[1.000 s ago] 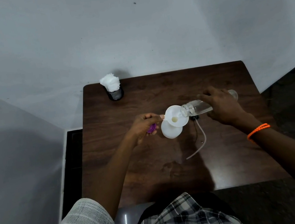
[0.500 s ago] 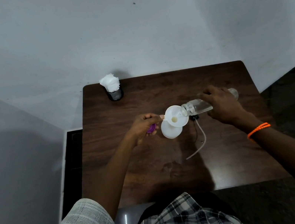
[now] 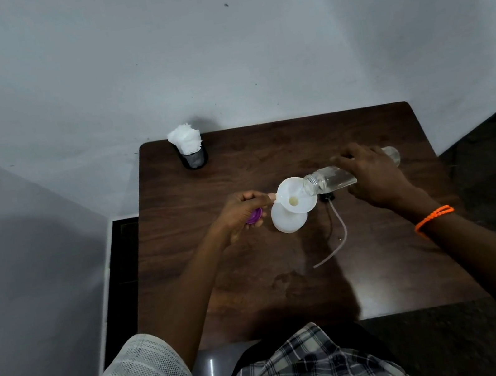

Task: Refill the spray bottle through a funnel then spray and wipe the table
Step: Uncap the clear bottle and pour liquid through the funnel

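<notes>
at frame centre, the left hand [image 3: 239,214] pinches the white funnel [image 3: 296,200]'s tab; the right hand [image 3: 373,178], just right, grips a tilted clear bottle [image 3: 329,181] over it.

The table [image 3: 288,279] is dark brown wood with wavy grain lines. The funnel [image 3: 296,200] and the spray bottle [image 3: 288,222] under it are white. The tipped bottle [image 3: 331,181] is clear. A purple cap [image 3: 254,216] peeks out. The wristband [image 3: 433,217] is bright orange. The shirt [image 3: 303,372] has black and white checks.
</notes>
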Tool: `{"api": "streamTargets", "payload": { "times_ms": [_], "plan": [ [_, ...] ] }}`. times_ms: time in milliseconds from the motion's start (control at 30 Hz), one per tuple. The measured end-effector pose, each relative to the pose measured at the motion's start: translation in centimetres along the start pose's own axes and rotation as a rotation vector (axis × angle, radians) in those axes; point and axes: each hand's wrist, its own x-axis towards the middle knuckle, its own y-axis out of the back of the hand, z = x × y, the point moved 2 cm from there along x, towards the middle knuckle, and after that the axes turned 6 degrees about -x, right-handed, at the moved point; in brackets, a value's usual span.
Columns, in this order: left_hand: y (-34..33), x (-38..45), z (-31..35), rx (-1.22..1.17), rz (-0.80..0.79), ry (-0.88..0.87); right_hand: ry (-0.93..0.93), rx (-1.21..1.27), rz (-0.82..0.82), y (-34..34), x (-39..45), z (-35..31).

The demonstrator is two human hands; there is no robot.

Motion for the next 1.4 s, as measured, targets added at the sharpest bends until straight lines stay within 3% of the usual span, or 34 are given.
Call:
{"api": "streamTargets", "payload": {
  "times_ms": [1400],
  "plan": [
    [0.14, 0.1, -0.16, 0.01, -0.008, 0.005, 0.047, -0.001, 0.049, 0.32, -0.07, -0.28]
  ]
}}
